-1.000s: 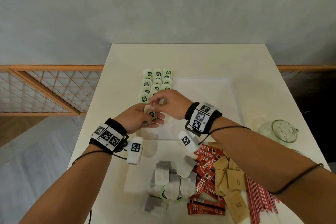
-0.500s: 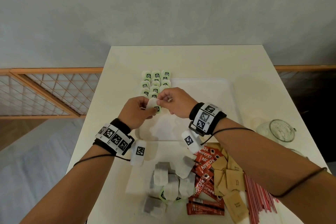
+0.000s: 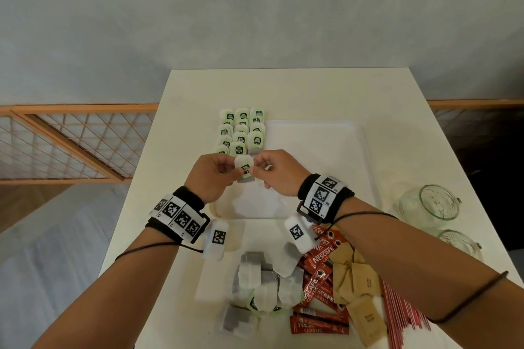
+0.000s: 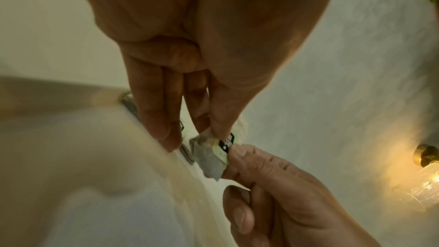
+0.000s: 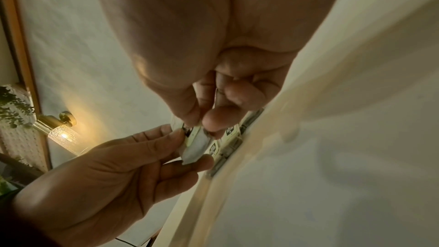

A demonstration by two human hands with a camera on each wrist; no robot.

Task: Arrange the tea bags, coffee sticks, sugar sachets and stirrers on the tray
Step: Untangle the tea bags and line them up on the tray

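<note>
Both hands hold one tea bag [image 3: 244, 168] with a pale green tag above the white tray [image 3: 317, 156], just in front of the rows of laid-out tea bags [image 3: 242, 130] on the tray's left side. My left hand [image 3: 215, 176] pinches its left edge and my right hand [image 3: 272, 170] pinches the right edge. In the left wrist view the tea bag [image 4: 210, 157] hangs between thumb and forefinger. The right wrist view shows the tea bag [image 5: 196, 146] pinched from both sides. A loose pile of tea bags [image 3: 263, 286], red coffee sticks [image 3: 317, 286], brown sugar sachets [image 3: 357, 289] and red stirrers [image 3: 402, 317] lies near me.
A glass jar [image 3: 431, 204] lies on its side at the table's right, with a second glass [image 3: 459, 244] just in front of it. A wooden lattice railing [image 3: 68, 144] runs left of the white table [image 3: 283, 88].
Both hands moved away from me with the tea bag, toward the rows on the tray. The tea bag now stands upright between the fingertips.
</note>
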